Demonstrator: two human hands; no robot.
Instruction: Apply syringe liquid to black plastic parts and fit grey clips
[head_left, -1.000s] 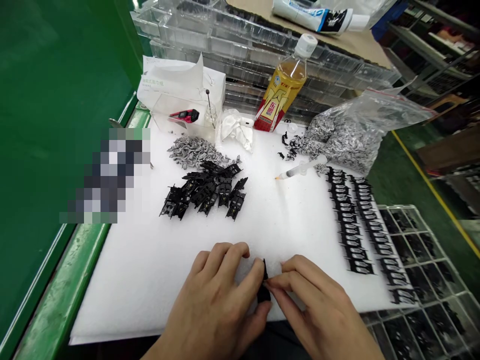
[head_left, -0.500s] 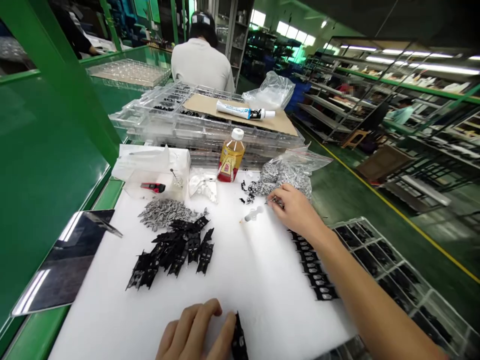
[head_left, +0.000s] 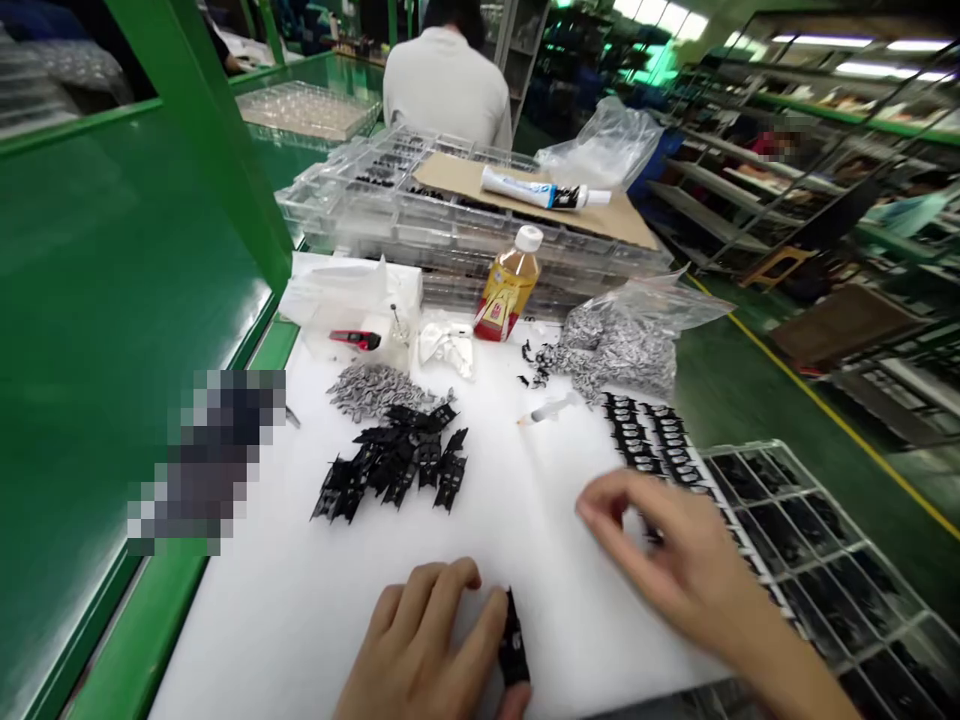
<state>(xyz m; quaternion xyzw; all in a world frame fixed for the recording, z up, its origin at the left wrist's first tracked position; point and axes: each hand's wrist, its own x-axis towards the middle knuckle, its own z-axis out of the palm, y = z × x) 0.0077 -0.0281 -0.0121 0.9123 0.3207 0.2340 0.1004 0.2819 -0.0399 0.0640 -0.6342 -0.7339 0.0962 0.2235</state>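
My left hand [head_left: 424, 645] is at the front of the white foam sheet [head_left: 285, 620], shut on an upright black plastic part [head_left: 514, 640]. My right hand [head_left: 667, 540] hangs blurred over the sheet, close to two rows of black parts [head_left: 645, 440]. Anything between its fingers is hidden by the blur. A heap of black parts [head_left: 394, 465] lies left of centre, with loose grey pieces [head_left: 371, 390] behind it. A small syringe [head_left: 551, 408] lies beyond my right hand, below a plastic bag of grey pieces [head_left: 622, 345].
A wire-grid tray [head_left: 810, 550] holding black parts sits right of the sheet. Behind stand a juice bottle [head_left: 508, 285], a red cutter [head_left: 354, 340] and stacked clear trays [head_left: 420, 215]. A green partition [head_left: 112, 300] rises left. A co-worker [head_left: 446, 85] sits beyond.
My right hand has moved back from beside the bag toward the front right, over the rows of parts. My left hand still grips the black part, and the view has dropped slightly.
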